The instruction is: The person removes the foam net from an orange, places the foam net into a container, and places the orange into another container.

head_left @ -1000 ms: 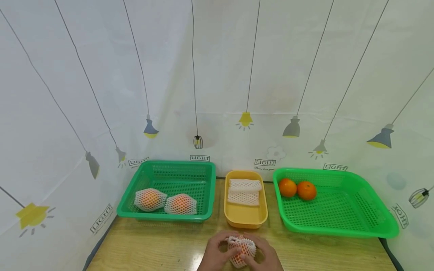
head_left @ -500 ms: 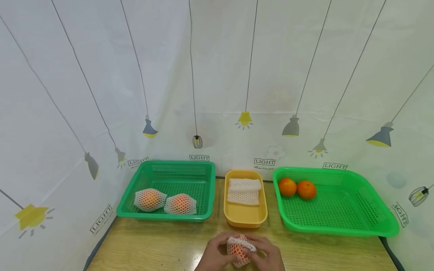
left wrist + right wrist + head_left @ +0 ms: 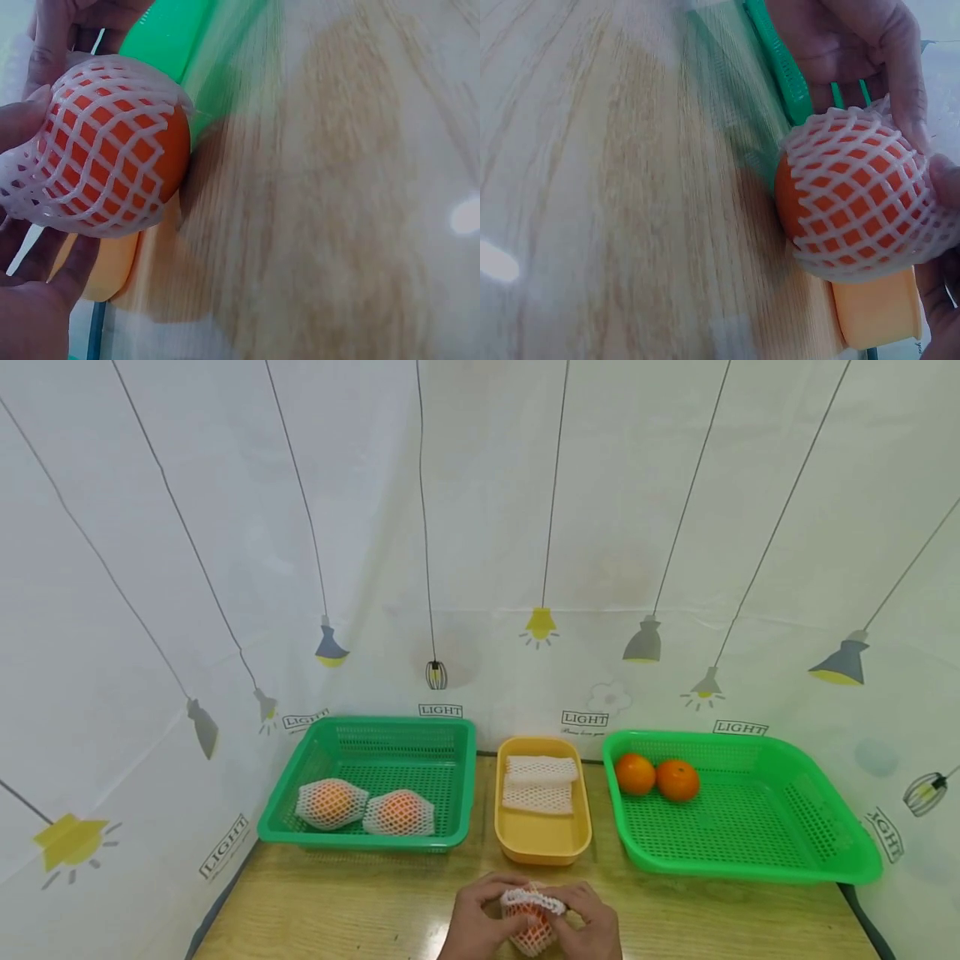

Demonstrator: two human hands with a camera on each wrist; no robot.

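Between both hands, at the front of the table, an orange (image 3: pixel 177 154) sits inside a white foam net sleeve (image 3: pixel 862 191). The net covers most of the fruit; a patch of bare peel shows at one end in both wrist views. My left hand (image 3: pixel 482 917) grips the netted orange from the left, its thumb on the mesh. From the right, my right hand (image 3: pixel 588 920) holds the sleeve near its bunched rim with thumb and fingers. Some fingertips are hidden behind the fruit in the head view.
A dark green basket (image 3: pixel 367 839) at the left holds two netted oranges (image 3: pixel 400 812). Two folded foam nets (image 3: pixel 538 799) lie in a yellow tray (image 3: pixel 543 857) in the middle. Two bare oranges (image 3: pixel 678 781) rest in a bright green basket (image 3: pixel 750 870) at the right.
The sleeve's rim has shifted around the orange under the fingers of both hands. My right hand's fingers have moved slightly along the rim. The baskets and tray stay put.
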